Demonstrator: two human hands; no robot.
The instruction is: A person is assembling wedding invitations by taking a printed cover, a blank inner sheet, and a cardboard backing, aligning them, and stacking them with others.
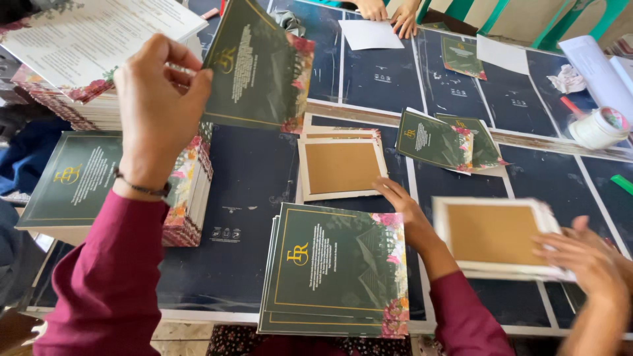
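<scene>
My left hand (pixel 158 105) is raised at the upper left and pinches the corner of a dark green card (pixel 260 66) with gold print and a floral edge, held tilted above the table. My right hand (pixel 405 211) lies flat on the dark table (pixel 244 198) with fingers stretched out and nothing in it. Its fingertips are at the lower right corner of a small stack of brown-faced, white-bordered cards (pixel 339 166). Just below it lies a fanned pile of green cards (pixel 333 270).
Another person's hand (pixel 587 260) holds a stack of brown-faced cards (pixel 494 234) at the right. A tall pile of green cards (pixel 86 178) and printed white sheets (pixel 86 36) stand left. More hands (pixel 389 12), a white sheet (pixel 369 33) and a tape roll (pixel 597 126) lie farther back.
</scene>
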